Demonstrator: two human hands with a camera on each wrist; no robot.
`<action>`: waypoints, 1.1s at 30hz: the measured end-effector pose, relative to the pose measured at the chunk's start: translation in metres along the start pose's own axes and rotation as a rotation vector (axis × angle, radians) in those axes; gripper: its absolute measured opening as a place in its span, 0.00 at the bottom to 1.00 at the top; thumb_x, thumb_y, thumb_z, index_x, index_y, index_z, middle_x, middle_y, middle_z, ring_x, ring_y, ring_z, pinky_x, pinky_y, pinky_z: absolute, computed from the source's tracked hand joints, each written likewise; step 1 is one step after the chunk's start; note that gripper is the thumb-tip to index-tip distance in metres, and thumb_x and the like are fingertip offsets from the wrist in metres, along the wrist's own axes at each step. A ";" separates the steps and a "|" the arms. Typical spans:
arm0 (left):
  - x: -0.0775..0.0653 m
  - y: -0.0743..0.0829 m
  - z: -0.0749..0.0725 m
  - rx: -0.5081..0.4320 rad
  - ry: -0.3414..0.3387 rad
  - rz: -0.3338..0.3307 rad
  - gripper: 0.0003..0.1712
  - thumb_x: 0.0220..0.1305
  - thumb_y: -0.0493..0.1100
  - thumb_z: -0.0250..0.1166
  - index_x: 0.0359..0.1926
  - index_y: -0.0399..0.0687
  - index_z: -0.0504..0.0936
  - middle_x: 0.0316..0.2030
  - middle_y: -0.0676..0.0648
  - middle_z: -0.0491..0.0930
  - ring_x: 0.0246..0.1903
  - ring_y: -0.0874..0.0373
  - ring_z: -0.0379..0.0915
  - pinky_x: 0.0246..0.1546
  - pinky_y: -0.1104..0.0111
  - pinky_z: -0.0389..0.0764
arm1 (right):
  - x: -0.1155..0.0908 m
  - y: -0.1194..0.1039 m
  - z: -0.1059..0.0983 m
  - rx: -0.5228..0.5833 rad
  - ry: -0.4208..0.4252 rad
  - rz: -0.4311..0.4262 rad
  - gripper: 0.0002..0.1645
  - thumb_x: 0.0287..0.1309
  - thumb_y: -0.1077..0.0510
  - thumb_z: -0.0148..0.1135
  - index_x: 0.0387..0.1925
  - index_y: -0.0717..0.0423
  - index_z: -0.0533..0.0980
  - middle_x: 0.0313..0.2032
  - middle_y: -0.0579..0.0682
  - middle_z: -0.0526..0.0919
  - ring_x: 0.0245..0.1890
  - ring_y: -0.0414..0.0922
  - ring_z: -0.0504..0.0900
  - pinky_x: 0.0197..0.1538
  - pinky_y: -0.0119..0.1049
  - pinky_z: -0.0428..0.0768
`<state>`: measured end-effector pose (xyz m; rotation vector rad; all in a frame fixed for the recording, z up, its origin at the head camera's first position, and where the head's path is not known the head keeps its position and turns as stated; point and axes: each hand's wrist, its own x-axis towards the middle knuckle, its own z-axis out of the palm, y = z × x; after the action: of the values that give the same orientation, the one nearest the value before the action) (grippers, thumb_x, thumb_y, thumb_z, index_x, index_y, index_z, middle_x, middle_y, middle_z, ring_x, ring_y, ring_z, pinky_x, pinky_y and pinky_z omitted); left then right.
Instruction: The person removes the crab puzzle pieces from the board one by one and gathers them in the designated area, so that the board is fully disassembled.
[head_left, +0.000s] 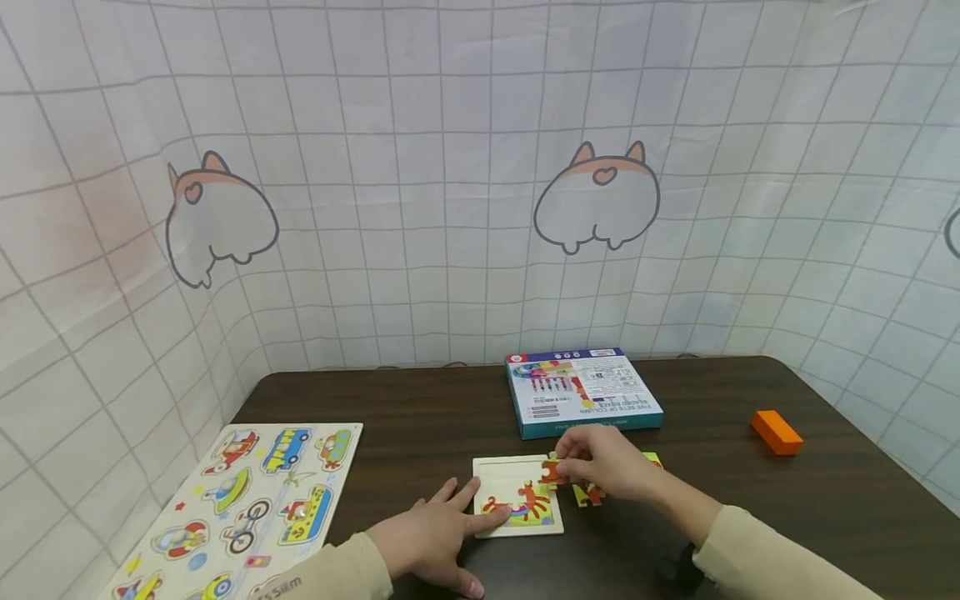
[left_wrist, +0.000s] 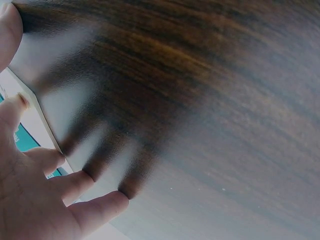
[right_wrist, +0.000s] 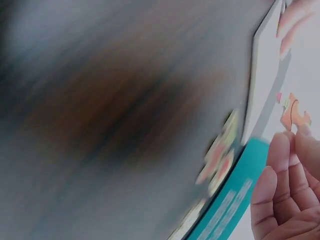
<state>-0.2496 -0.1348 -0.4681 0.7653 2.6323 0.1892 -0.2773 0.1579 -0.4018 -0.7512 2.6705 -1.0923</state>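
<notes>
A small wooden jigsaw board (head_left: 495, 472) lies on the dark table, with several joined pieces showing a red and orange animal in its lower part. My left hand (head_left: 429, 533) rests at the board's left edge with fingers spread, the index fingertip on the picture; the left wrist view shows the other fingertips on the tabletop. Between thumb and fingers, my right hand (head_left: 609, 461) pinches an orange-red jigsaw piece (head_left: 551, 472) over the board's right edge. In the right wrist view this hand (right_wrist: 290, 185) is cut off by the frame. Loose jigsaw pieces (head_left: 589, 495) lie under and beyond the right hand.
Behind the board is a flat teal-edged box (head_left: 585, 392). A large picture puzzle board (head_left: 255, 492) with vehicle shapes covers the left side. An orange block (head_left: 777, 432) sits at the right. A white gridded curtain (head_left: 480, 250) surrounds the table (head_left: 420, 408).
</notes>
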 end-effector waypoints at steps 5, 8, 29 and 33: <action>-0.011 0.014 -0.013 -0.004 -0.018 -0.028 0.57 0.45 0.72 0.76 0.73 0.97 0.53 0.82 0.47 0.45 0.79 0.37 0.44 0.63 0.30 0.66 | -0.018 0.022 -0.018 -0.045 0.025 0.037 0.03 0.66 0.59 0.67 0.36 0.55 0.82 0.28 0.44 0.85 0.29 0.40 0.81 0.33 0.31 0.78; -0.013 0.016 -0.016 -0.009 -0.021 -0.033 0.56 0.46 0.70 0.77 0.73 0.96 0.54 0.82 0.46 0.45 0.80 0.37 0.44 0.63 0.30 0.66 | -0.029 0.035 -0.028 -0.059 0.031 0.082 0.03 0.66 0.59 0.67 0.36 0.55 0.82 0.28 0.44 0.84 0.28 0.41 0.81 0.32 0.31 0.77; -0.007 0.006 -0.007 -0.010 -0.004 -0.003 0.56 0.44 0.75 0.75 0.71 1.01 0.51 0.82 0.47 0.47 0.79 0.36 0.46 0.62 0.30 0.67 | -0.049 0.061 -0.039 -0.048 -0.026 0.159 0.07 0.66 0.60 0.66 0.41 0.60 0.85 0.29 0.45 0.85 0.27 0.43 0.82 0.31 0.32 0.81; -0.020 0.021 -0.022 0.003 -0.015 -0.022 0.56 0.47 0.70 0.77 0.73 0.95 0.55 0.82 0.45 0.48 0.79 0.36 0.47 0.63 0.31 0.68 | -0.052 0.061 -0.041 -0.060 -0.031 0.178 0.08 0.65 0.60 0.68 0.42 0.60 0.85 0.30 0.45 0.84 0.28 0.42 0.81 0.33 0.31 0.81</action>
<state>-0.2332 -0.1281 -0.4365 0.7355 2.6259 0.1730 -0.2701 0.2464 -0.4163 -0.5227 2.6936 -0.9526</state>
